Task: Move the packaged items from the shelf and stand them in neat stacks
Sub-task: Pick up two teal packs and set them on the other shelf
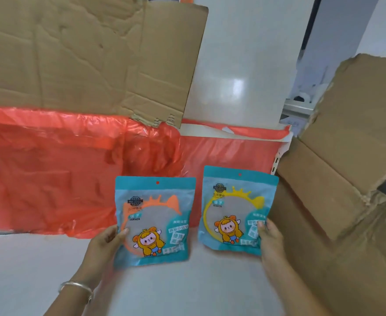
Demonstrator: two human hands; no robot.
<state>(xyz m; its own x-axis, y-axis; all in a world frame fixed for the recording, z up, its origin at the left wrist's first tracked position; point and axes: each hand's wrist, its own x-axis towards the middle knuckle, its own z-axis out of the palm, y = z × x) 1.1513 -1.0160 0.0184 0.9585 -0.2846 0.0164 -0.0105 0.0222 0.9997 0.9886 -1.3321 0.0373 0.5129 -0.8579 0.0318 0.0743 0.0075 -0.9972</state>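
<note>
Left hand (106, 238) gripping orange-ring packet (154, 221), right hand (269, 234) gripping yellow-ring packet (235, 209), both upright

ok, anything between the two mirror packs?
Nothing, in the head view: just a narrow gap between the orange-ring pack and the yellow-ring pack, showing red plastic sheet behind and bare white surface below.

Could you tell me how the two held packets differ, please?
The left packet, in the left hand, shows an orange ring; the right packet, in the right hand, a yellow one. The left packet sits lower in view than the right packet. Both are teal pouches with the same cartoon figure.
</note>
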